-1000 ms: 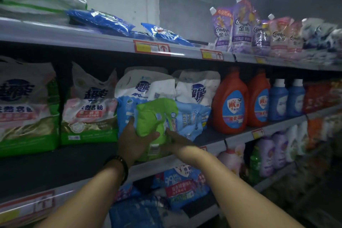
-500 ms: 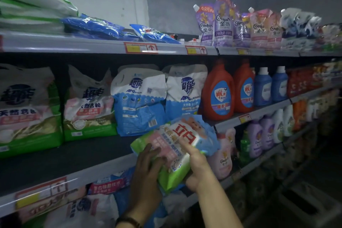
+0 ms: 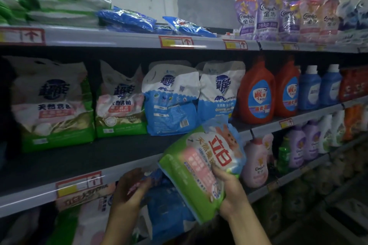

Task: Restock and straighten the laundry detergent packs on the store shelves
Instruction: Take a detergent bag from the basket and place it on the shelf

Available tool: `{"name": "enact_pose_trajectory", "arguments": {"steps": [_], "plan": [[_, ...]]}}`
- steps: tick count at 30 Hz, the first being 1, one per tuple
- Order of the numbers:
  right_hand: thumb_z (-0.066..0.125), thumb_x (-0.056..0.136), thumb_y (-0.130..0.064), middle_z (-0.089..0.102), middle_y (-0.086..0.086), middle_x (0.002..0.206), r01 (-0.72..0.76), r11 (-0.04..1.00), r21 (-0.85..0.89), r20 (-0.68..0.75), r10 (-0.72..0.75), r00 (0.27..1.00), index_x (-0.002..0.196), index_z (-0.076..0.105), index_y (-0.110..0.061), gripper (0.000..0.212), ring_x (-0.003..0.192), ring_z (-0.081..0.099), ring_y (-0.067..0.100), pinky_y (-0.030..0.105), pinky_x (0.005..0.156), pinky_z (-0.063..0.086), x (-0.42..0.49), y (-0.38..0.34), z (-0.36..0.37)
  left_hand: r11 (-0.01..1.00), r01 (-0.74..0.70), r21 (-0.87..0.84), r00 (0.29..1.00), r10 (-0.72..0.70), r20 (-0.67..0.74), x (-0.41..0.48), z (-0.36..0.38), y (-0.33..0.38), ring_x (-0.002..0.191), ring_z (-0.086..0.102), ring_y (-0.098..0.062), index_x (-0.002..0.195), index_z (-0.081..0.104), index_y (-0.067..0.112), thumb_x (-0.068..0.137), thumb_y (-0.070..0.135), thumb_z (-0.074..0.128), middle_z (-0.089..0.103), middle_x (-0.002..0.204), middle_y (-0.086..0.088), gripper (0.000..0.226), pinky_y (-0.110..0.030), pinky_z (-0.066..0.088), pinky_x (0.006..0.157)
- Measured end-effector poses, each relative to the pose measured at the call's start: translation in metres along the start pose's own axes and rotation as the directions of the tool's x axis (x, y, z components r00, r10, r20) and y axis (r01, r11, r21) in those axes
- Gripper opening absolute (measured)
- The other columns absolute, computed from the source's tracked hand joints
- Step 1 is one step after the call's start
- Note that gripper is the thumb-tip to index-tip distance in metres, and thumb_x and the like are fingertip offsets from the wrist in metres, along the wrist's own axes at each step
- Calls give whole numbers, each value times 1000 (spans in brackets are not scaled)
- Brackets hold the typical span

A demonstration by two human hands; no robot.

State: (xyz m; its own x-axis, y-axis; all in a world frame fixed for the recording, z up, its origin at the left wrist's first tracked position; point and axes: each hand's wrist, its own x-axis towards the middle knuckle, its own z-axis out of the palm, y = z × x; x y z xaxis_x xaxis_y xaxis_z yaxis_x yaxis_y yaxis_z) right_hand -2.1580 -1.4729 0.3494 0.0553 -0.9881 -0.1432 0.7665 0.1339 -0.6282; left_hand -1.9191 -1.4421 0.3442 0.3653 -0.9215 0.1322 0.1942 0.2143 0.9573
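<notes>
My right hand (image 3: 229, 193) grips a green, pink and white detergent pack (image 3: 201, 169) by its lower end, holding it tilted in the air in front of the middle shelf's edge (image 3: 127, 173). My left hand (image 3: 129, 191) is just below that edge. Its fingers curl on the top of a blue pack (image 3: 167, 205) that stands on the lower shelf. On the middle shelf stand two green-and-white packs (image 3: 53, 105) (image 3: 121, 101) and two blue-and-white packs (image 3: 171, 99) (image 3: 219, 91), set back from the edge.
Orange detergent bottles (image 3: 256, 93) and blue bottles (image 3: 310, 89) stand to the right on the middle shelf. The top shelf holds flat blue packs (image 3: 127, 20) and purple spouted pouches (image 3: 266, 10). Pink and purple bottles (image 3: 254, 163) fill the lower shelf at right.
My left hand has let go of the green pack and dropped to the blue pack on the lower shelf. My right hand alone now holds the green pack.
</notes>
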Motion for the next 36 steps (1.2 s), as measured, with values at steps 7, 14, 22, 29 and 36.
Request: {"name": "enact_pose_trajectory", "arguments": {"steps": [7, 14, 22, 29, 36], "plan": [[76, 74, 5, 73, 30, 122, 163, 959, -231, 201, -116, 973, 121, 74, 2, 47, 107, 73, 51, 68, 92, 58, -51, 2, 40, 988, 73, 137, 945, -112, 306, -24, -41, 64, 106, 76, -32, 128, 68, 35, 48, 78, 89, 78, 122, -6, 93, -46, 59, 83], [87, 65, 3, 81, 19, 108, 243, 853, -461, 296, -110, 949, 105, 82, -2, 41, 101, 79, 38, 55, 90, 63, -91, 41, 90, 938, 122, 325, 918, -231, 322, -62, -75, 92, 101, 78, -35, 126, 63, 19, 54, 49, 99, 80, 113, -11, 87, -56, 59, 95], [83, 81, -6, 80, 22, 106, 122, 812, -571, 341, 99, 935, 111, 78, 0, 31, 96, 79, 42, 60, 88, 63, -110, 93, 128, 980, 200, -22, 980, -200, 17, -101, -134, 93, 91, 78, -45, 121, 65, 9, 68, 7, 90, 79, 106, -23, 59, -52, 65, 76], [77, 89, -15, 78, 22, 115, -35, 780, -624, 375, 338, 863, 128, 66, -8, 41, 102, 77, 46, 58, 86, 63, -125, 152, 136, 967, 234, -105, 953, -249, -171, -138, -206, 93, 79, 78, -41, 118, 61, 11, 80, -7, 79, 79, 100, -23, 47, -53, 66, 67], [74, 91, 0, 79, 24, 107, -174, 702, -691, 289, 488, 823, 121, 68, -4, 31, 95, 77, 48, 68, 91, 59, -154, 227, 138, 950, 290, -116, 919, -310, -245, -186, -284, 78, 106, 71, -55, 130, 63, 5, 63, 3, 90, 74, 117, -31, 73, -75, 50, 98]]}}
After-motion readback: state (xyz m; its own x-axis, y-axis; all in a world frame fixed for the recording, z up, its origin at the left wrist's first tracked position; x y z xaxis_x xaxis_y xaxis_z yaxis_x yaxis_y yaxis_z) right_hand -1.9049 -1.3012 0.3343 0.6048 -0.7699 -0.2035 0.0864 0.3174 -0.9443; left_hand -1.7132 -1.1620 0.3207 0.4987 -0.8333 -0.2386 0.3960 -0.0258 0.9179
